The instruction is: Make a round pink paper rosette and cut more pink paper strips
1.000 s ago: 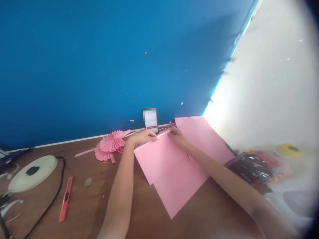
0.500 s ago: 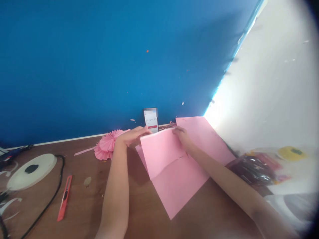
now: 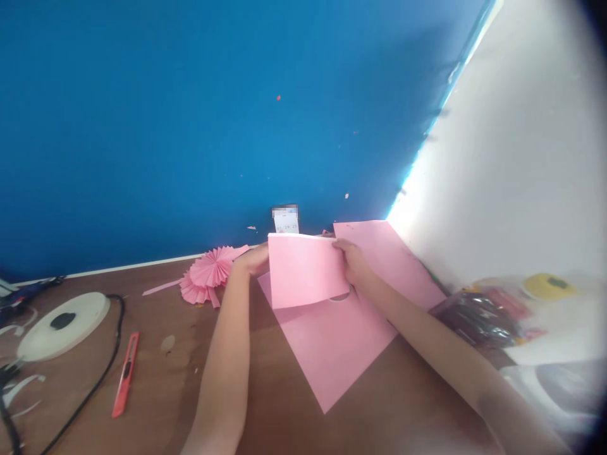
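A folded sheet of pink paper (image 3: 306,268) is held raised and tilted, its white-looking top edge facing away from me. At its right edge my right hand (image 3: 353,260) grips it, fingers closed round the side. My left hand (image 3: 256,258) is at its left edge, with the fingers mostly hidden behind the paper. Beneath lies a larger pink sheet (image 3: 332,360), flat on the table with one corner toward me. Another pink sheet (image 3: 398,265) extends behind my right forearm to the wall. Pleated pink paper fans (image 3: 213,268) rest just left of my left hand.
A red box cutter (image 3: 126,374) lies on the brown table (image 3: 161,385). Left of it are a white round object (image 3: 64,325) and a black cable (image 3: 107,363). A phone (image 3: 286,219) leans on the blue wall. Plastic-wrapped packages (image 3: 478,319) sit at the right.
The held paper has risen and tipped up, now covering the lower part of the phone. Its lower edge has lifted off the sheet below. My left fingers have gone behind it.
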The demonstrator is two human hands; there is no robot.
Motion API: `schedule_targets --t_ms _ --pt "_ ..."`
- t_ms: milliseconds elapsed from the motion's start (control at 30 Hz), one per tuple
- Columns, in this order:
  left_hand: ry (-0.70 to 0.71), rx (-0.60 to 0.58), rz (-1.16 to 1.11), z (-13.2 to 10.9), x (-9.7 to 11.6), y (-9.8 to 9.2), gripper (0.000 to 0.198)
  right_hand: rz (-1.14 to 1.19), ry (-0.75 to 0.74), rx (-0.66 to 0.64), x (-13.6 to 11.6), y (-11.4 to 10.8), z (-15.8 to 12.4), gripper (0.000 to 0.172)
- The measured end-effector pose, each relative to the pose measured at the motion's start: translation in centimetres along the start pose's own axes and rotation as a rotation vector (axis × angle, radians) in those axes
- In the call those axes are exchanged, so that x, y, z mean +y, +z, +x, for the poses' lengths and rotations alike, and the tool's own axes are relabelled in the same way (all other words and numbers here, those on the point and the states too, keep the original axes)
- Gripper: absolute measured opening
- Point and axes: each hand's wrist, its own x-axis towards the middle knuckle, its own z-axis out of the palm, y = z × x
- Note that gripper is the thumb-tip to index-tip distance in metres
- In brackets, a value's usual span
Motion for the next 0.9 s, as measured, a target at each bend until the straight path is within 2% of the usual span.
schedule_targets --t_ms 100,200,333,433,533,600,767,900 --pt "0.095 0.092 0.057 0.2 0.3 -0.2 0.062 -0.094 -0.024 0.033 0.4 -0.6 0.1 0.026" --pt "0.132 0.15 0.13 0.1 0.6 -0.4 0.068 -0.184 -0.048 0.107 0.7 -0.8 0.0 0.023" --pt "0.186 0.169 0.335 -0.6 1.2 -0.4 0.057 -0.152 -0.049 0.143 0.8 -0.6 -0.5 0.02" --pt "0.272 0.292 0.439 -0.9 1.6 -0.4 0.048 -0.192 -0.076 0.116 0.9 -0.5 -1.2 0.021" --pt "0.337 0.44 0.466 -0.6 1.7 -0.5 0.047 -0.289 -0.155 0.095 1.3 -0.5 -1.6 0.022" --pt "0.372 0.496 0.464 -0.1 1.7 -0.5 0.046 -0.329 -0.197 0.083 1.5 -0.5 -1.8 0.022" --pt "0.456 0.441 0.409 0.6 1.7 -0.6 0.044 -0.388 -0.227 0.077 1.6 -0.4 -1.9 0.022" --pt "0.404 0.42 0.387 0.8 1.4 -1.0 0.045 -0.393 -0.214 0.058 1.5 -0.6 -2.0 0.02"
